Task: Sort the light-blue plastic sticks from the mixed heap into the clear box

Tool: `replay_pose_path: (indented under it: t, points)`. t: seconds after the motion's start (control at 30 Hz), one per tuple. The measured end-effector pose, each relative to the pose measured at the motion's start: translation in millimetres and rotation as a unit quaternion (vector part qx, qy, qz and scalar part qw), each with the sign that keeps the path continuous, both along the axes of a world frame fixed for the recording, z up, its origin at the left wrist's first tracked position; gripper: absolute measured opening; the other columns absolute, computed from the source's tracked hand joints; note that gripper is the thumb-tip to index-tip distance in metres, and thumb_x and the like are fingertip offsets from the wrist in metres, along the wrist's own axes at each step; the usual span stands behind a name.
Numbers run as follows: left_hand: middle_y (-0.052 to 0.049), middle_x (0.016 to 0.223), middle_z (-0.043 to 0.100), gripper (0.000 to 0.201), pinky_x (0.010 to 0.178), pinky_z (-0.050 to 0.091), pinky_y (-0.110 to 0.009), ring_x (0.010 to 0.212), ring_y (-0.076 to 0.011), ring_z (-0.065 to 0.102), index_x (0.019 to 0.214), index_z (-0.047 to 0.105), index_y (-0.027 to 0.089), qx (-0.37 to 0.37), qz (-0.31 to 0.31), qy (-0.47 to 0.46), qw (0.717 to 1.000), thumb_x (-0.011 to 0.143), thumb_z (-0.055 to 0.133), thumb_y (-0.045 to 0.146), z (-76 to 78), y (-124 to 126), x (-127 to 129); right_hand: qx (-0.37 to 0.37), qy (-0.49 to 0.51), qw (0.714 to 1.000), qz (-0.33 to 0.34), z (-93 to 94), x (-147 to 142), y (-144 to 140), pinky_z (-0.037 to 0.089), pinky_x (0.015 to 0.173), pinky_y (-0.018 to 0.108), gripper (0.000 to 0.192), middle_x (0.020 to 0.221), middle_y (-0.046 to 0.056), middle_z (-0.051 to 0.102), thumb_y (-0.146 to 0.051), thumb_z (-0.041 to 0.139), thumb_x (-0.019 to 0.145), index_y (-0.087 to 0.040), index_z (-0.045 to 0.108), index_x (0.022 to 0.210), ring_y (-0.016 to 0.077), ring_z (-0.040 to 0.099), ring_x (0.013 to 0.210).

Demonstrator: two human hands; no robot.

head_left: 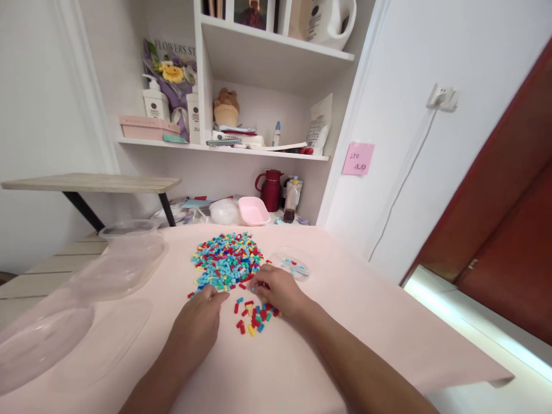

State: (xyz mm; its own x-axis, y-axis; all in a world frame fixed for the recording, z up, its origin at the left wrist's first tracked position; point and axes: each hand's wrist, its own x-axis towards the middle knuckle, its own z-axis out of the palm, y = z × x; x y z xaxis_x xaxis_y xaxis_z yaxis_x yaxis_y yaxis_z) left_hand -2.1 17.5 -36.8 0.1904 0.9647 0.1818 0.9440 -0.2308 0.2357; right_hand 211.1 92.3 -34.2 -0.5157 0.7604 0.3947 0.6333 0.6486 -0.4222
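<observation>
A large pile of small colourful building bricks (pixel 228 259) lies on the pink-covered table. My left hand (pixel 196 322) is closed at the pile's near left edge, thumb and forefinger drawn together; whatever they hold is hidden. Over the pile's near right side, my right hand (pixel 278 290) is curled with its fingertips pinched low above the table, and I cannot make out what is in them. Between the hands and partly beside the right wrist lies a smaller group of loose bricks (pixel 254 316), red, yellow, blue and green. A clear plastic dish (pixel 297 259) with a few bricks stands just beyond my right hand.
Several clear plastic containers (pixel 125 264) and a clear lid (pixel 112 339) lie along the left side. At the back stand a pink basin (pixel 253 211), a red jug (pixel 271 190) and a bottle (pixel 292 201). A wooden stand (pixel 90 182) rises at the left, below shelves.
</observation>
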Motion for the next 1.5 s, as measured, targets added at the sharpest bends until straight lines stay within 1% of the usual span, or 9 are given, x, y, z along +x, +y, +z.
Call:
replay_pose_path:
  t: [0.13, 0.3, 0.47, 0.67, 0.83, 0.97, 1.07, 1.23, 1.5]
  points:
    - [-0.006, 0.106, 0.059, 0.042, 0.080, 0.043, -0.025, 0.094, -0.0152, 0.060, 0.115, 0.063, 0.024, -0.002, -0.002, -0.003, 1.000, 0.092, 0.028, 0.014, 1.3, 0, 0, 0.059, 0.096, 0.993, -0.037, 11.5, 17, 4, 0.044, 0.071, 0.025, 0.018, 0.091, 0.001, 0.063, -0.016, 0.058, 0.084, -0.026, 0.071, 0.092, 0.0133, 0.059, 0.076]
    - [-0.005, 0.104, 0.059, 0.042, 0.078, 0.044, -0.025, 0.091, -0.0148, 0.061, 0.113, 0.064, 0.024, -0.006, 0.002, -0.010, 1.000, 0.092, 0.028, 0.016, 2.0, 0, 0, 0.156, 0.225, 0.948, -0.162, 28.5, 48, 9, 0.046, 0.073, 0.029, 0.018, 0.086, 0.003, 0.061, -0.028, 0.054, 0.087, -0.023, 0.070, 0.094, 0.0154, 0.058, 0.073]
    - [-0.006, 0.106, 0.060, 0.043, 0.078, 0.045, -0.025, 0.093, -0.0154, 0.061, 0.113, 0.064, 0.024, -0.007, 0.007, -0.014, 1.000, 0.092, 0.028, 0.015, 4.7, -1, 1, 0.167, 0.241, 0.918, -0.267, 31.2, 69, 15, 0.044, 0.079, 0.033, 0.019, 0.084, 0.003, 0.062, -0.030, 0.053, 0.086, -0.023, 0.070, 0.092, 0.0160, 0.058, 0.072]
    - [-0.004, 0.104, 0.060, 0.038, 0.080, 0.046, -0.024, 0.092, -0.0147, 0.061, 0.112, 0.065, 0.027, -0.006, 0.010, -0.025, 1.000, 0.090, 0.036, 0.018, 4.7, 0, 0, 0.169, 0.240, 0.907, -0.302, 28.3, 69, 18, 0.043, 0.080, 0.034, 0.025, 0.088, 0.003, 0.060, -0.029, 0.050, 0.086, -0.023, 0.068, 0.102, 0.0154, 0.057, 0.070]
    - [-0.005, 0.104, 0.060, 0.040, 0.080, 0.045, -0.025, 0.092, -0.0149, 0.060, 0.112, 0.065, 0.025, -0.004, 0.005, -0.027, 1.000, 0.090, 0.032, 0.017, 3.5, 0, 0, 0.184, 0.245, 0.913, -0.269, 27.7, 62, 17, 0.045, 0.078, 0.033, 0.029, 0.089, 0.003, 0.059, -0.026, 0.047, 0.088, -0.023, 0.065, 0.111, 0.0154, 0.057, 0.072]
    - [-0.005, 0.102, 0.060, 0.041, 0.079, 0.045, -0.025, 0.091, -0.0154, 0.059, 0.111, 0.065, 0.025, -0.001, 0.001, -0.030, 1.000, 0.090, 0.031, 0.017, 5.1, -2, 0, 0.138, 0.213, 0.953, -0.167, 21.4, 48, 13, 0.046, 0.072, 0.029, 0.024, 0.085, 0.003, 0.063, -0.026, 0.048, 0.089, -0.023, 0.069, 0.101, 0.0157, 0.058, 0.072]
    - [-0.005, 0.099, 0.060, 0.040, 0.078, 0.044, -0.024, 0.090, -0.0153, 0.059, 0.108, 0.066, 0.026, -0.003, 0.002, -0.028, 1.000, 0.090, 0.032, 0.017, 6.8, -4, 1, 0.081, 0.135, 0.982, -0.106, 12.5, 35, 8, 0.046, 0.073, 0.028, 0.022, 0.089, 0.003, 0.065, -0.022, 0.050, 0.089, -0.025, 0.070, 0.098, 0.0159, 0.061, 0.078]
    - [-0.005, 0.099, 0.060, 0.041, 0.079, 0.044, -0.024, 0.090, -0.0151, 0.060, 0.106, 0.066, 0.025, -0.007, 0.005, -0.023, 1.000, 0.091, 0.029, 0.018, 8.1, -4, 3, 0.030, 0.001, 0.994, -0.102, -3.0, 21, 4, 0.045, 0.075, 0.026, 0.032, 0.101, 0.005, 0.061, -0.015, 0.052, 0.086, -0.026, 0.068, 0.111, 0.0167, 0.060, 0.085]
    - [-0.006, 0.100, 0.060, 0.039, 0.079, 0.044, -0.024, 0.091, -0.0151, 0.060, 0.109, 0.066, 0.025, -0.016, 0.006, -0.024, 1.000, 0.091, 0.033, 0.017, 8.8, -5, 3, 0.044, -0.118, 0.988, -0.090, -5.5, 18, 5, 0.041, 0.084, 0.032, 0.041, 0.104, 0.010, 0.061, -0.010, 0.051, 0.083, -0.024, 0.063, 0.120, 0.0225, 0.054, 0.095]
